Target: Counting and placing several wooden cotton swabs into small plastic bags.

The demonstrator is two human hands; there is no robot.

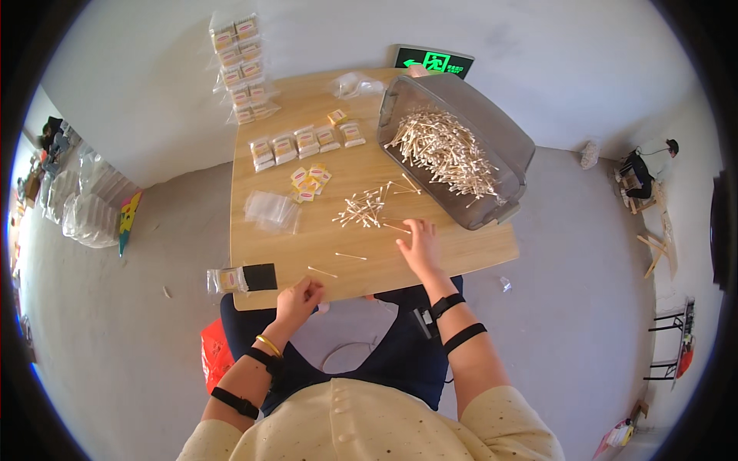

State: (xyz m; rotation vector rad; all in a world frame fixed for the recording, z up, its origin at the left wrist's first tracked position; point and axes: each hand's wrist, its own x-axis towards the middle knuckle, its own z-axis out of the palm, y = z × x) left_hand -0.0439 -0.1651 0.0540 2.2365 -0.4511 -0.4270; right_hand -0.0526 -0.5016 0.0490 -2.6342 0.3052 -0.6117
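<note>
Over the near edge of the table, my left hand [298,301] is closed with curled fingers; what they hold, if anything, is hidden. My right hand [420,244] reaches over the table with thumb and fingers apart, its fingertips at the end of a single cotton swab [396,228]. Just beyond lies a loose pile of cotton swabs [361,208]. Two more swabs lie apart on the wood, one [350,256] between my hands and another [322,272] near my left fingers. A tilted grey plastic bin [492,146] holds a large heap of swabs [446,150].
The wooden table [430,296] carries a row of filled packets [306,140], yellow-white cards [309,183], clear bags [272,212], and a packet [227,280] beside a black pad [260,276]. Stacked packets [240,73] stand at the far left. A green exit sign [434,60] leans behind.
</note>
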